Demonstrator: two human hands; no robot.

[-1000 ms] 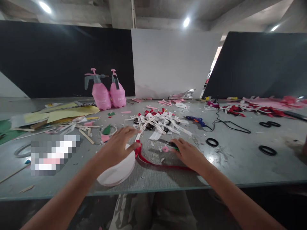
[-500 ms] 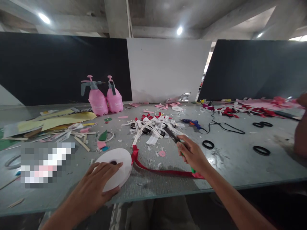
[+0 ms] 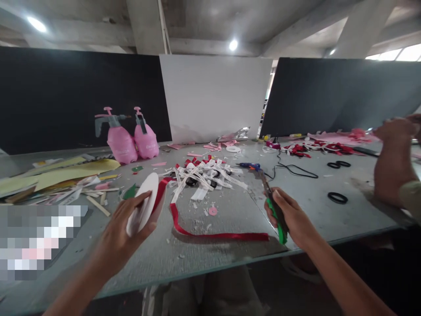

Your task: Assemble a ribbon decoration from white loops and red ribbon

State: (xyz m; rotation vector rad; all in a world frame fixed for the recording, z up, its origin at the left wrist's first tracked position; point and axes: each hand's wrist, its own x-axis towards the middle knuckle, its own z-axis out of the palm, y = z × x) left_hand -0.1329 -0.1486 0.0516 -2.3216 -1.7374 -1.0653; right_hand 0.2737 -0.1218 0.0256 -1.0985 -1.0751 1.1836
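Fingers of my left hand (image 3: 131, 219) are closed round a white ribbon spool (image 3: 143, 204), tilted up on edge above the table. Red ribbon (image 3: 213, 237) runs from the spool and lies curved along the table towards the right. My right hand (image 3: 289, 215) is wrapped round a green-handled cutter (image 3: 278, 219), its dark blade pointing up and away. Beyond both hands is a pile of white and red ribbon pieces (image 3: 210, 173) with black rings among them. A pink disc (image 3: 212, 211) lies in front of the pile.
Two pink spray bottles (image 3: 121, 145) stand at the back left, near yellow sheets (image 3: 79, 169). A blue glue gun (image 3: 249, 166) with a black cord lies behind the cutter. Black rings (image 3: 337, 198) are on the right. Another person's arm (image 3: 391, 166) rests at the far right.
The spool has been lifted and tipped upright by my left hand. My right hand has moved right with the cutter, away from the pile and ribbon end. The view has shifted right.
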